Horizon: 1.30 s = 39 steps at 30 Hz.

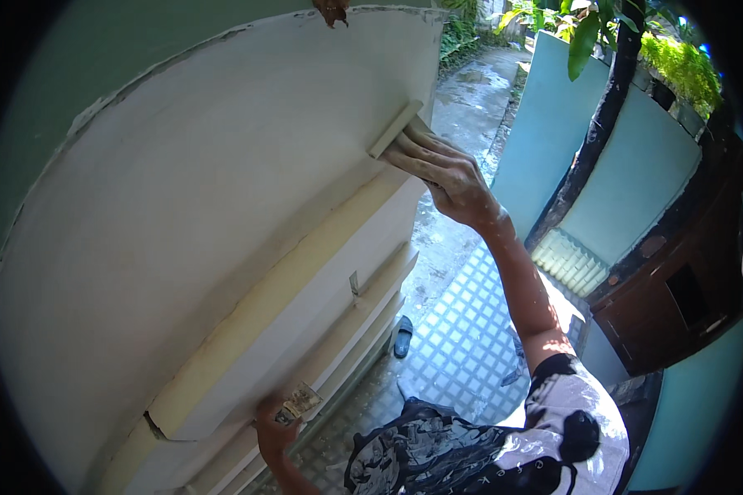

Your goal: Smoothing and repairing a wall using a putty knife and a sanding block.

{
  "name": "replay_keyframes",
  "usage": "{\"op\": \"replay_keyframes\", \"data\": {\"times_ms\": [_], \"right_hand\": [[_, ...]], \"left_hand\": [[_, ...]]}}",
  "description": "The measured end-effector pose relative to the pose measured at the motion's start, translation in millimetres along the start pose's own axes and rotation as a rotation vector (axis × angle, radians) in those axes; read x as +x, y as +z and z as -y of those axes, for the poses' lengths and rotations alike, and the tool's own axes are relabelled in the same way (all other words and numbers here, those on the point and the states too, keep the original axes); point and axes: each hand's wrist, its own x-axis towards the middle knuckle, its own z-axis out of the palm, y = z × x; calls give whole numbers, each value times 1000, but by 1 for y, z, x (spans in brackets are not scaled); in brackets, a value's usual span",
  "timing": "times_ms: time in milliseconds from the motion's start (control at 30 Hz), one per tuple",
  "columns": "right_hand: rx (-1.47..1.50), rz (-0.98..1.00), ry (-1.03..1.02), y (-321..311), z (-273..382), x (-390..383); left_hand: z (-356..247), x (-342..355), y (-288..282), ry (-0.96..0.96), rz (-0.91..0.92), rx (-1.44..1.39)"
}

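My right hand [450, 169] reaches out to the upper right part of the white wall [248, 124]. Its fingers are closed on a pale, straight-edged putty spreader [396, 129], whose long edge lies against the wall surface. Low down, beside the wall's lower mouldings, my left hand [272, 425] is wrapped round a putty knife [302, 399] with a stained, squarish blade. Whitish dust or filler marks the right fingers and wrist. Below the white area a cream ledge [256, 318] runs along the wall, cracked at its near end.
Stepped mouldings [371, 289] jut out under the ledge. A dark slipper [403, 337] lies on the patterned tile floor [462, 305]. To the right stand light-blue panels [644, 157], a dark slanting trunk [590, 148] and a brown wooden piece [677, 289]. A wet concrete path [479, 91] leads away.
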Motion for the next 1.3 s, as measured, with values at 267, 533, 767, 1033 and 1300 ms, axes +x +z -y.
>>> {"op": "replay_keyframes", "data": {"times_ms": [267,533,767,1033,1300], "right_hand": [[305,-487,790,82,-4,-96],[276,-196,363,153,97,-137],[194,-393,568,163,-13,-162],[237,-18,99,168,35,-181],[361,-129,132,160,86,-147]], "left_hand": [[-8,-9,0,18,-107,104],[-15,-15,-3,-72,-138,177],[-18,-17,-2,-90,-181,177],[-28,-11,5,-185,-249,163],[-23,-8,-4,-256,-144,4]]}}
